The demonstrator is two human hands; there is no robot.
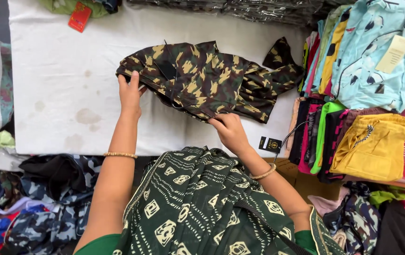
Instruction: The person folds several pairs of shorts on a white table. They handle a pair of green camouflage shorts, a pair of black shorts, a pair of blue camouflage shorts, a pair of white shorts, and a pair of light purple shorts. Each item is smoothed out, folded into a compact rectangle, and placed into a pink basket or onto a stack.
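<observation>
Two hands work one camouflage-patterned fabric garment, spread flat on the white cloth-covered counter, apparently for folding. Left hand pinches its left edge; right hand grasps the lower hem.

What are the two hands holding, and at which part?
Both hold the camouflage garment: left hand at its left edge, right hand at its lower edge.
</observation>
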